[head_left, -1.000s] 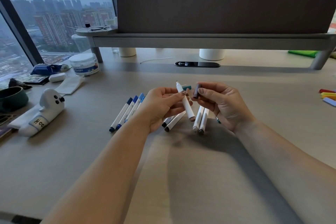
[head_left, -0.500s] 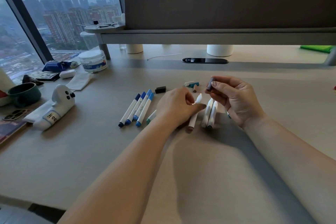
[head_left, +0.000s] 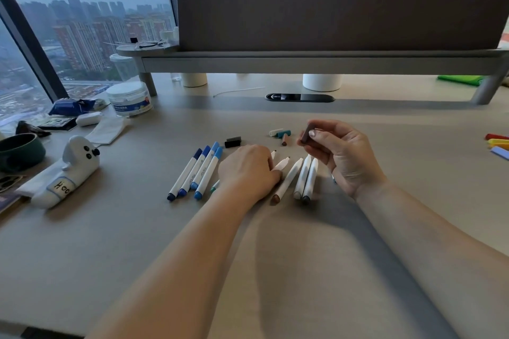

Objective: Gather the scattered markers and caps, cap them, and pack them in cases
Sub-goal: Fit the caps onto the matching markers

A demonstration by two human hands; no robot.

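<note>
**Head view: sorting markers on a pale surface (head_left: 303,270), both forearms reaching forward.**

- **Right hand:** The right hand (head_left: 344,157) is raised just above the surface. It pinches a dark cap (head_left: 306,133) between thumb and forefinger, and the other fingers are curled beneath.
- **Left hand:** The left hand (head_left: 248,170) lies knuckles-up, its fingers bent down over two uncapped markers (head_left: 283,164). Their dark tips project past the fingertips. Whether the fingers grip these barrels or merely rest on them cannot be told.
- **Between the hands:**
  - A brown-ended marker (head_left: 287,180) slants just beside the left hand's fingers.
  - A pair of white markers (head_left: 301,177) lies side by side, touching, just below the right hand.
- **At the left wrist:** A teal marker end (head_left: 214,189) shows at the outer side.
- **Left of the left hand:** Four blue markers (head_left: 198,173), all capped, lie parallel and close together.
- **Beyond the left hand's knuckles:** A black cap (head_left: 233,142) lies on the surface.
- **Beyond the gap between the hands:** A white cap (head_left: 275,132), a teal cap (head_left: 283,134) and a small brown piece (head_left: 284,142) form a tight cluster.
- **Well to the left of the left hand:** A ghost-shaped white pouch (head_left: 68,173) rests on the surface, with a lidded plastic jar (head_left: 129,99) farther back.
- **Far to the right of the right hand:** Coloured sticks (head_left: 499,143) lie at the frame edge.
</note>
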